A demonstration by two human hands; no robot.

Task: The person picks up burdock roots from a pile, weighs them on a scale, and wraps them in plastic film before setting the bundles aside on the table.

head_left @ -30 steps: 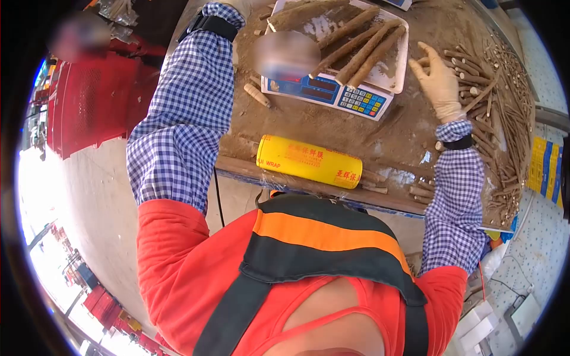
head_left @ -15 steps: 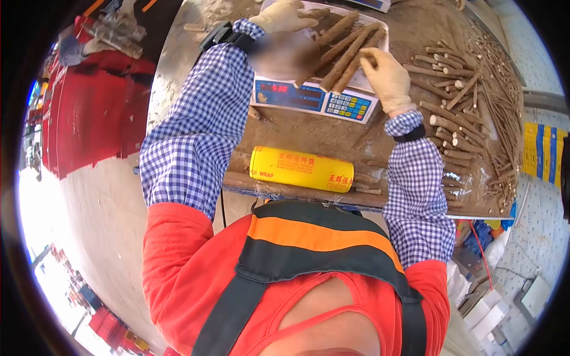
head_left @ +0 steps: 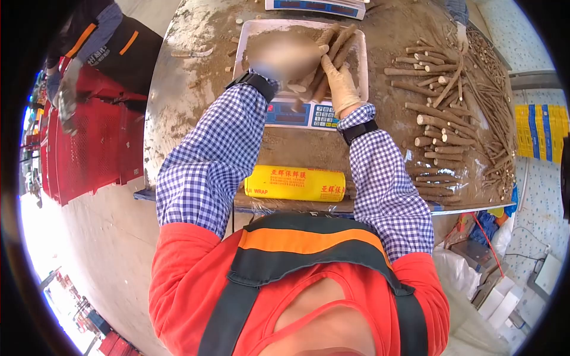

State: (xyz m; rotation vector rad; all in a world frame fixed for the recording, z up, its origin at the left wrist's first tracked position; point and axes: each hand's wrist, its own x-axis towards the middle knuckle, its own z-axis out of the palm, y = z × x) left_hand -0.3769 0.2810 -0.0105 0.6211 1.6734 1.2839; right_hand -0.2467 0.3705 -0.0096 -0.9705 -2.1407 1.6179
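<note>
Several long brown roots [head_left: 341,52] lie on the white tray of a scale [head_left: 363,77], toward its right side. My right hand [head_left: 341,83], in a pale glove, presses against the roots from the right with its fingers closed around them. On the tray's left part, my left hand [head_left: 285,56] is mostly hidden by a blurred patch, so its fingers cannot be made out; it is beside the roots. Below the tray is the scale's blue keypad panel [head_left: 324,116]. A yellow roll of wrap [head_left: 295,184] lies near the table's front edge.
Root piles [head_left: 442,136] cover the table's right side, where another person's gloved hand [head_left: 462,37] reaches in. A second scale [head_left: 317,7] stands at the back. Red crates [head_left: 89,136] are at the left beside another person [head_left: 113,41]. Yellow crates [head_left: 537,133] stand far right.
My right hand has moved left and onto the roots, and my left hand has come down over the tray. The roots now stand closer together. Another person's hand has appeared at the back right.
</note>
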